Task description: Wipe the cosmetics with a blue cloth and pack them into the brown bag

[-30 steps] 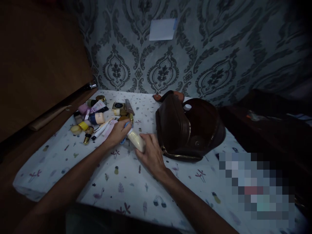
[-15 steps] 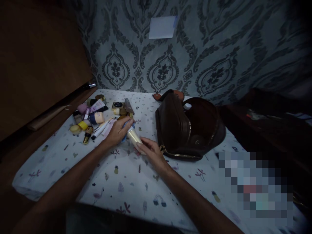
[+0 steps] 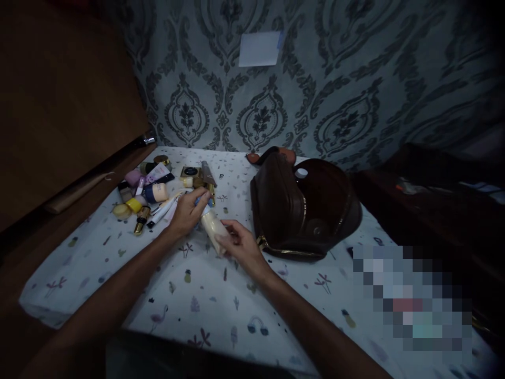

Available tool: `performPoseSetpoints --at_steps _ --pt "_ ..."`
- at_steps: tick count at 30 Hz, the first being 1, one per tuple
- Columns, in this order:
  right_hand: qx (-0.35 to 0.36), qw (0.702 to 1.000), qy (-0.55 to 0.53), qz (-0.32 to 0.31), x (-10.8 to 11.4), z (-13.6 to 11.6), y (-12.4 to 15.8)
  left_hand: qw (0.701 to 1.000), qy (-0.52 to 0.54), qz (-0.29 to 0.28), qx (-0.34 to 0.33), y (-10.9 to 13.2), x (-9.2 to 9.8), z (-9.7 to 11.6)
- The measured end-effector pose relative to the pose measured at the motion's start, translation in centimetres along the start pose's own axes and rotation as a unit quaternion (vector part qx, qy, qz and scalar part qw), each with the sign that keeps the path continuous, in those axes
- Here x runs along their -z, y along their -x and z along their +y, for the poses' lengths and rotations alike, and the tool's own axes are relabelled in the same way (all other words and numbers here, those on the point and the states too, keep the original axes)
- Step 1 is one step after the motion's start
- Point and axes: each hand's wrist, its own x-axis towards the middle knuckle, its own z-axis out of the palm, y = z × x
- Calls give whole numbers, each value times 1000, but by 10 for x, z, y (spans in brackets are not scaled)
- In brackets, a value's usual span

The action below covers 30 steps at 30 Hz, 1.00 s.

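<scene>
From far off, I look down past two hands at work. My left hand (image 3: 191, 211) grips the blue end (image 3: 205, 209) of a pale cream bottle (image 3: 213, 227). My right hand (image 3: 245, 245) holds its lower end, with the fingers bent around it. The bottle tilts above the white printed sheet (image 3: 197, 295), between the little heap of make-up and the brown handbag (image 3: 276, 205). The bag is unzipped, and a round white cap (image 3: 301, 173) shows inside. A navy and peach bottle (image 3: 157, 192) lies in the heap.
</scene>
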Motion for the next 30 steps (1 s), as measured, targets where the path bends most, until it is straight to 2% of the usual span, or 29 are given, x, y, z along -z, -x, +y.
performPoseSetpoints --at_steps 2,4,6,10,13,16,20,22,26,30 --pt "48 994 100 18 -1 2 1 1000 17 -7 18 -1 -2 0" --pt "68 989 125 34 1 4 0 996 68 -4 48 -3 -6 -1" --pt "58 994 81 46 3 4 -2 981 167 0 99 -5 -8 -4" --pt "-2 997 -47 56 6 0 -4 903 377 -49 200 -8 -9 -12" --pt "11 996 -67 56 6 -6 -2 875 429 -69 215 -6 -9 -15" --pt "52 996 -39 65 6 -8 0 873 421 -99 225 -4 -8 -14" --pt "116 989 24 89 8 -6 -3 865 400 -166 255 -4 -2 -13" --pt "133 985 53 100 8 -3 -4 864 401 -189 239 -3 -2 -14" --pt "165 971 129 115 6 0 -2 896 367 -147 203 3 -14 -15" --pt "163 971 152 88 1 0 3 916 340 -85 196 9 -27 -12"
